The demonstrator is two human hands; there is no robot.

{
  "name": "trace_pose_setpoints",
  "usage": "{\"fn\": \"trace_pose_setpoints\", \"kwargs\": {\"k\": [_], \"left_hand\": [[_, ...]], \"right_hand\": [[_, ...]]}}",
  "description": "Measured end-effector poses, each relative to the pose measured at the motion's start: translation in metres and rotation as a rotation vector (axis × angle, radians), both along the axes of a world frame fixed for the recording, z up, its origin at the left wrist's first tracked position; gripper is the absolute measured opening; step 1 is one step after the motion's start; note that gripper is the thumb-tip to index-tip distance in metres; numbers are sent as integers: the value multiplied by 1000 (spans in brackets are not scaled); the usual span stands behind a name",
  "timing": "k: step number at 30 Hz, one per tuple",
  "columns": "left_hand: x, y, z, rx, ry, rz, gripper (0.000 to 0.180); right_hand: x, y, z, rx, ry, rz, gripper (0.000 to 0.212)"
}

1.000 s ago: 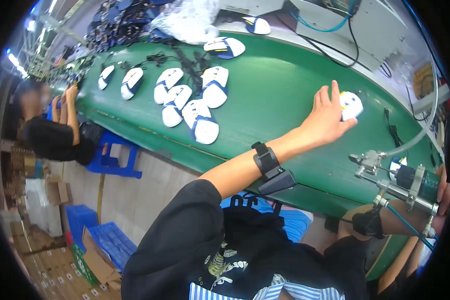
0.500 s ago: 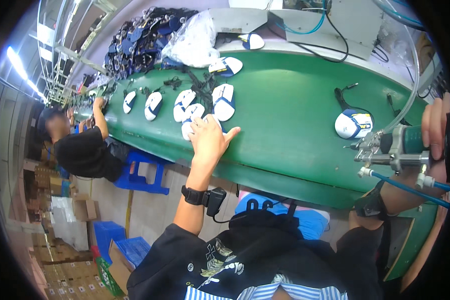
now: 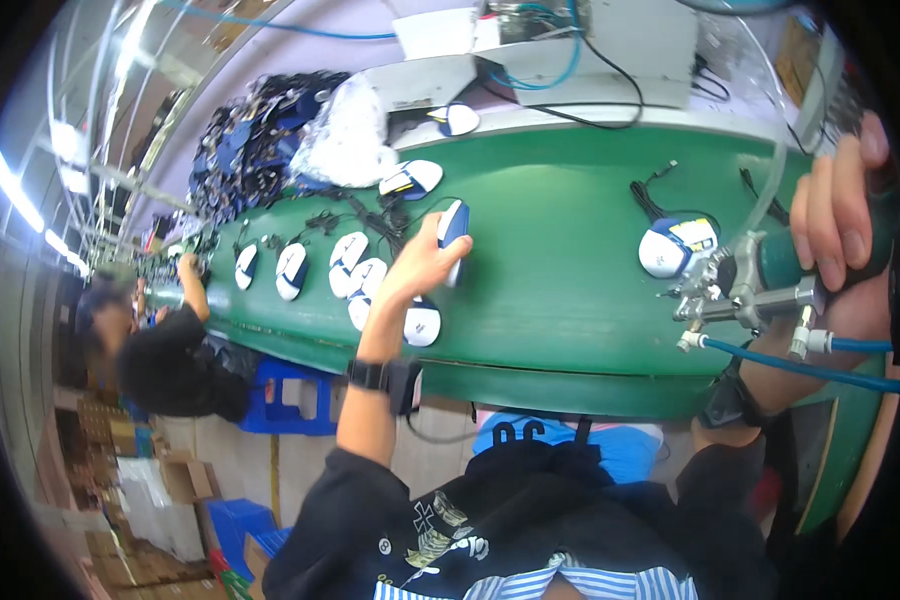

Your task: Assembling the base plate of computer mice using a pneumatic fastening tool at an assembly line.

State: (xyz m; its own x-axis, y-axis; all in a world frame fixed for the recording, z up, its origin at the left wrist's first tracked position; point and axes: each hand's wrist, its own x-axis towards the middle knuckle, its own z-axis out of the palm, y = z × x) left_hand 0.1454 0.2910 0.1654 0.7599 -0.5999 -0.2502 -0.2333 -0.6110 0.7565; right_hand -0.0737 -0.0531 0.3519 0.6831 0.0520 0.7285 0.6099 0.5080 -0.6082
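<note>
A blue-and-white computer mouse (image 3: pixel 454 232) is gripped by my left hand (image 3: pixel 428 258), tipped up on its side over the green belt (image 3: pixel 550 270). Just beneath that wrist another mouse (image 3: pixel 422 324) lies near the belt's front edge, partly hidden by the forearm. Beside the left forearm are two more mice, one a white-backed mouse (image 3: pixel 348 264). My right hand (image 3: pixel 838 215) is wrapped around a green-bodied metal tool (image 3: pixel 775 262) with blue air hoses. Close to the tool's tip sits a mouse (image 3: pixel 675 246) with its black cable bundled behind it.
A dark heap of mouse parts (image 3: pixel 255 140) and a clear plastic bag (image 3: pixel 350 140) lie at the back left. Further left are more mice, including one white-and-blue mouse (image 3: pixel 291 272). A co-worker (image 3: pixel 175 360) sits beside a blue stool (image 3: pixel 290 395). Grey machine housings (image 3: pixel 610 70) line the back.
My left hand has closed on a mouse and turned it up on its side. A mouse shows below the wrist, nearer the front edge. The whole view has shifted; my right hand stays on the tool.
</note>
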Motion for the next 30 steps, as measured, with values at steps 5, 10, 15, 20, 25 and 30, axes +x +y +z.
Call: {"fn": "trace_pose_setpoints", "kwargs": {"k": [5, 10, 15, 20, 25, 30], "left_hand": [[-104, -48, 11, -858, 1062, -95, 70], [-146, -76, -25, -1148, 1541, 113, 71], [-148, -80, -35, -1146, 1632, 191, 70], [-151, -78, -40, -1075, 1592, 284, 67], [-151, -80, -35, -1115, 1620, 241, 66], [-151, -81, -33, -1107, 1631, 254, 64]], "right_hand": [[0, 43, -3, -26, 339, -300, 19], [30, 48, -27, 25, 99, -372, 20], [47, 65, -39, 6, 93, -483, 19], [54, 71, -51, -15, 97, -559, 19], [60, 82, -54, -42, 80, -587, 18], [63, 77, -54, -44, 76, -598, 18]]}}
